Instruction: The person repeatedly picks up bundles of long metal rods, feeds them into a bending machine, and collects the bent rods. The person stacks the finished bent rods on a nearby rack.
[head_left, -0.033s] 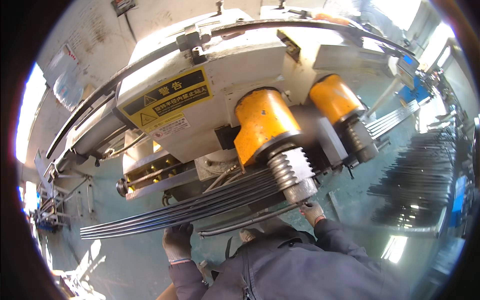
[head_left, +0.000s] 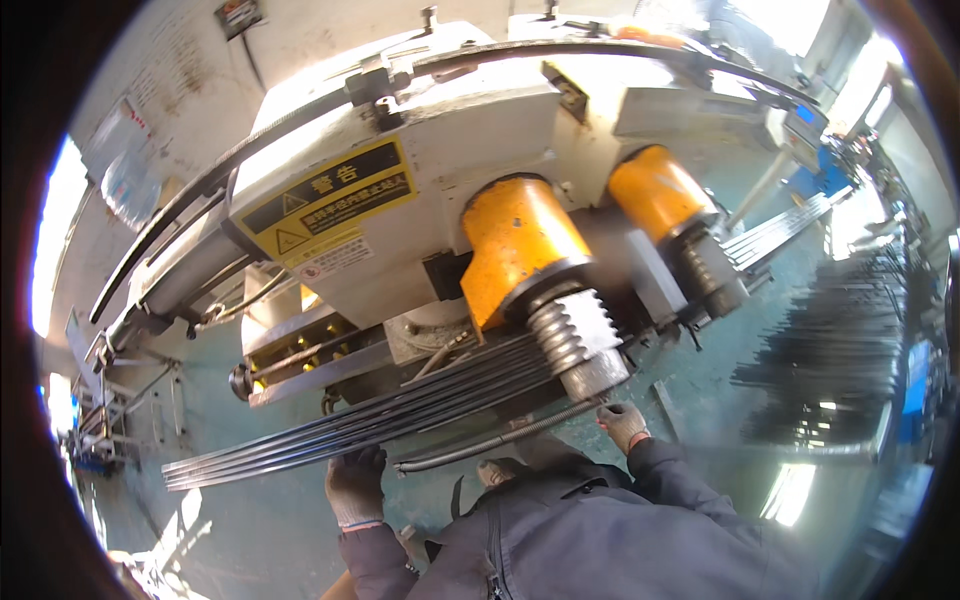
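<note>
Pale machine (head_left: 500, 130): fills top; front orange housing (head_left: 525, 235) ends in ridged cylinder (head_left: 575, 345).
Metal bars (head_left: 380, 418): side by side, pass behind cylinder, jut left; best kept level, ends flush.
Ridged cylinder: likely pinch risk, fingers off.
Left hand (head_left: 355, 485): gloved, at bars' near edge; gripping or just supporting, can't tell.
Right hand (head_left: 622, 422): curled near cylinder tip; contents can't tell.
</note>
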